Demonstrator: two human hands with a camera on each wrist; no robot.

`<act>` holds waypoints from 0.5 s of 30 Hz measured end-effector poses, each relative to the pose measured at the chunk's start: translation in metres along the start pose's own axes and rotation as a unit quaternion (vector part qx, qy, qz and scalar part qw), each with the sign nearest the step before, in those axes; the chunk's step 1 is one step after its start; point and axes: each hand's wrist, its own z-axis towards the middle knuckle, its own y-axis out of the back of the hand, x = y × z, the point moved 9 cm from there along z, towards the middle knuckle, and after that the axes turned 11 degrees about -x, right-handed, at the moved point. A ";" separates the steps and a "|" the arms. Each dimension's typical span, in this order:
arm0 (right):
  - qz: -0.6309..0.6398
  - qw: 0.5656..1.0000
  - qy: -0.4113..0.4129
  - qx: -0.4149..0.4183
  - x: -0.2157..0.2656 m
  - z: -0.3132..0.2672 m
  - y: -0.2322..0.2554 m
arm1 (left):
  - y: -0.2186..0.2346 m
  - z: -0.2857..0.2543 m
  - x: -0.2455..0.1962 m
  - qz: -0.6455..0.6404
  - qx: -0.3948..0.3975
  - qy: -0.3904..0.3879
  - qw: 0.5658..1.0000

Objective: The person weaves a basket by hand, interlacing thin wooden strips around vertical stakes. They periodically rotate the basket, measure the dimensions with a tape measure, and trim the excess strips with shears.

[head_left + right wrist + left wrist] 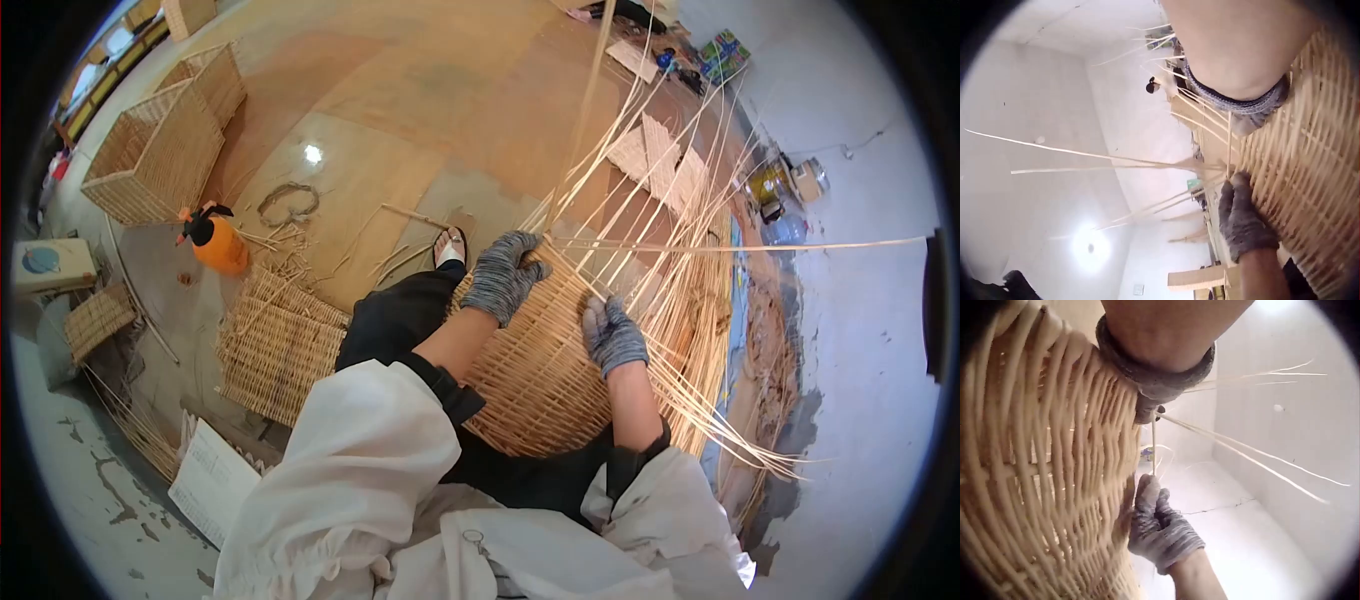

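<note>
A woven wicker panel (540,375) (1054,462) (1316,144) lies across the person's lap, long loose strands fanning from its far edge. The gloved left hand (500,278) (1244,219) grips that edge, thumb and fingers at the base of the strands. To its right, the gloved right hand (613,335) (1163,534) pinches a thin strand (1154,447) (1229,147) that runs along the edge between both hands. In the wrist views, each camera's own hand is mostly hidden behind its cuff.
Long loose strands (710,310) lie at the right beside the wall. Another woven panel (275,350), an orange spray bottle (218,245) and rectangular wicker baskets (170,155) are at the left. A sandalled foot (450,248) is just beyond the lap. Flat woven pieces (660,165) lie far right.
</note>
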 end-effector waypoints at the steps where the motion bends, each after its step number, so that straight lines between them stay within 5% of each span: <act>1: -0.004 1.000 0.010 0.004 0.005 0.000 -0.001 | -0.004 0.004 0.003 -0.030 -0.002 0.006 1.000; 4: 0.009 1.000 0.005 -0.017 0.012 0.008 0.015 | 0.001 0.019 -0.018 0.195 -0.005 0.019 0.981; 5: 0.007 0.999 0.001 -0.032 0.019 0.013 0.024 | -0.008 0.023 -0.021 0.208 0.059 0.053 0.975; 6: -0.184 0.977 0.103 -0.019 0.041 0.017 0.020 | -0.016 0.028 -0.024 0.216 0.118 0.086 0.965; 7: -0.367 0.908 0.200 -0.006 0.061 0.021 0.009 | -0.025 0.028 -0.028 0.222 0.178 0.118 0.951; 8: -0.531 0.798 0.286 0.005 0.076 0.025 -0.006 | -0.020 0.029 -0.041 0.349 0.152 0.101 0.919; 9: -0.525 0.780 0.339 0.035 0.089 0.019 -0.025 | -0.025 0.032 -0.036 0.336 0.135 0.091 0.928; 11: -0.345 0.838 0.400 0.137 0.116 -0.001 -0.090 | -0.029 0.035 -0.020 0.319 0.105 0.073 0.939; 12: -0.360 0.788 0.482 0.131 0.127 0.003 -0.123 | -0.029 0.026 -0.029 0.284 0.094 0.148 0.943; 13: -0.468 0.610 0.639 0.012 0.137 0.015 -0.155 | -0.029 0.028 -0.024 0.289 0.055 0.134 0.946; 15: -0.461 0.688 0.558 -0.048 0.143 0.070 -0.154 | -0.025 0.031 -0.016 0.296 -0.029 0.097 0.950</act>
